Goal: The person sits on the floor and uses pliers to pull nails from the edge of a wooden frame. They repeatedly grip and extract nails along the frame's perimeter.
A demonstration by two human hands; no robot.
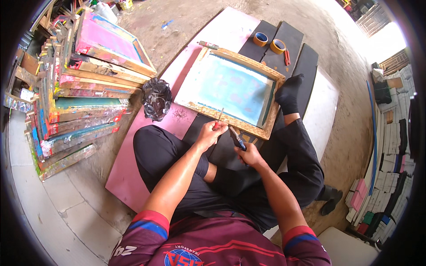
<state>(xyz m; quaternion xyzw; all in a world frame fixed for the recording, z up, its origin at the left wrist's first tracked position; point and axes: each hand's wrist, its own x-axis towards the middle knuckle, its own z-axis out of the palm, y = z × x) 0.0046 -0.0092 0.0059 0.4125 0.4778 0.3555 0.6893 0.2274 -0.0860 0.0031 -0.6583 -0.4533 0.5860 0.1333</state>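
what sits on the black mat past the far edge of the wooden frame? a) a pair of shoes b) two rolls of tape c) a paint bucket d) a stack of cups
b: two rolls of tape lie side by side on the black mat, just beyond the far edge of the wooden frame.

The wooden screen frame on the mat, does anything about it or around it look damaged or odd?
The wooden screen frame has chipped, worn wood along its near rail, where the left hand and right hand hold tools. The stacked frames at left lean unevenly and are paint-smeared.
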